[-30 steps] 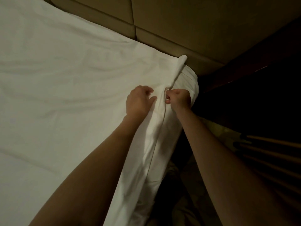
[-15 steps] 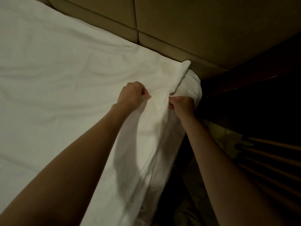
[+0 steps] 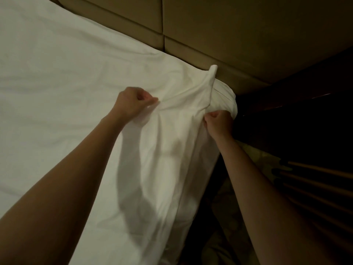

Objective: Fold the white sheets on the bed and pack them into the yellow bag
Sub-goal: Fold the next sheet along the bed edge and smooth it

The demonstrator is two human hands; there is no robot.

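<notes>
From the head camera, both bare forearms reach up from the bottom of the frame toward the bed's corner at centre right. The left hand (image 3: 134,103) sits just left of centre, knuckles up, fingers curled into a fist with the thumb pressed against them, pinching a tuft of the white sheet (image 3: 76,83) and drawing it up into a small peak. The right hand (image 3: 217,123) is right of centre and a little lower, at the bed's side edge, its fingers curled tight around a fold of the same sheet where it comes over the corner.

The sheet covers the whole left and centre of the frame. Between the two hands it rises in a slack ridge, and one pointed corner of cloth stands up against the padded headboard (image 3: 238,35) in the upper right. Under that lifted corner the mattress corner (image 3: 227,96) shows, with pleated white cloth around it.

The headboard runs diagonally along the top, touching the bed's far edge. Right of the bed lies a dark gap with patterned floor (image 3: 254,155) and dark slats (image 3: 315,180) at lower right. The broad open room is the flat sheet to the left.
</notes>
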